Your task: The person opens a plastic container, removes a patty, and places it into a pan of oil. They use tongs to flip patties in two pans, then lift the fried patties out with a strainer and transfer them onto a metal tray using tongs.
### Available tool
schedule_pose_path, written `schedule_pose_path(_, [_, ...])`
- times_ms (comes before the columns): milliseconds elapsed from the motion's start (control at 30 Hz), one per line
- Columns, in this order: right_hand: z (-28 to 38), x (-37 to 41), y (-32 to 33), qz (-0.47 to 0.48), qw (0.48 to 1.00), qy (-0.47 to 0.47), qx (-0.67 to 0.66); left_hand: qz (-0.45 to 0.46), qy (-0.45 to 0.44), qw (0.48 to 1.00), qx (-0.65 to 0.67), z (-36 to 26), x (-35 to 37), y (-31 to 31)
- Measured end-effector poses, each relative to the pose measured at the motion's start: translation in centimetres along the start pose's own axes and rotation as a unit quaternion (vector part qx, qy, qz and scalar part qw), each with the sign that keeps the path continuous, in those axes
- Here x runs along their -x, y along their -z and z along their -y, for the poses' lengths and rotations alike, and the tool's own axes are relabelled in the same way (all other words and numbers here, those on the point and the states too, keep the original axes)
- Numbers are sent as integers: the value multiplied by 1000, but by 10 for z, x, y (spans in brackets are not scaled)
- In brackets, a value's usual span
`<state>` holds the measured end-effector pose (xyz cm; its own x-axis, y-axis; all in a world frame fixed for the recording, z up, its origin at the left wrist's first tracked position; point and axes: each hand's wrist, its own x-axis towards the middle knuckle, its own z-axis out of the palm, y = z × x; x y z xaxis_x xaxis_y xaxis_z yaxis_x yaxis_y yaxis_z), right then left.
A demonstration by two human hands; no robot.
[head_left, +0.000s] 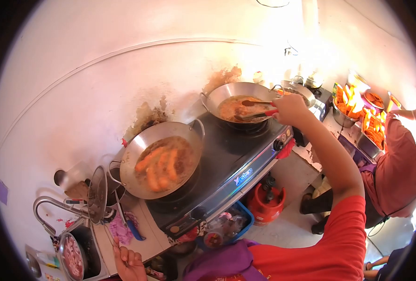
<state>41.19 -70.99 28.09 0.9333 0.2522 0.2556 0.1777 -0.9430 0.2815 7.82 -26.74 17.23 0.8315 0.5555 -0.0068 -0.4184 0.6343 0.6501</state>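
My right hand [292, 111] is closed round the red handle of a pair of metal tongs [257, 108]. The tongs' tips reach into the far wok [238, 89], over orange-brown food frying in bubbling oil. In the near wok [182, 133], several long orange pieces of food [159, 168] lie in oil. My left hand [129, 264] is low at the left, by the counter edge, fingers curled in. Whatever it holds, if anything, is too small to make out. Both woks sit on a black gas stove [222, 150].
A sink [93, 257] holds a bowl of pale pink pieces [72, 255]. A strainer [97, 194] and a blue-handled tool [133, 229] are beside the near wok. Below stands a red gas cylinder [266, 206]. At right, a person in pink [393, 166] is near bowls of orange pieces [374, 129].
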Motion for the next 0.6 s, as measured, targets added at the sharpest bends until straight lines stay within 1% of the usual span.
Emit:
schedule_pose_path(33, [2,-3,-7,-10,1000,-2,3,-14,-16,1000,-10,3,0,-1])
schedule_pose_path(133, [2,-13,-27,-59,998,-9,36,-2,-8,1000,-8,5,-1,-2])
schedule_pose_path(233, [-14,-6,-16,-52,998,9,43,3,-11,1000,-16,6,0,-6])
schedule_pose_path(333, [-17,8,-1,-71,994,45,64,6,-15,999,-28,7,2,-8])
schedule_pose_path(433, [-13,12,-2,-101,986,115,69,-8,-19,999,-33,10,4,-14])
schedule_pose_path(533, [2,3,-18,-78,981,127,124,-7,-23,998,-50,12,4,-20])
schedule_pose_path(600, [8,-5,-29,-95,979,128,129,-12,-28,998,-63,13,4,-25])
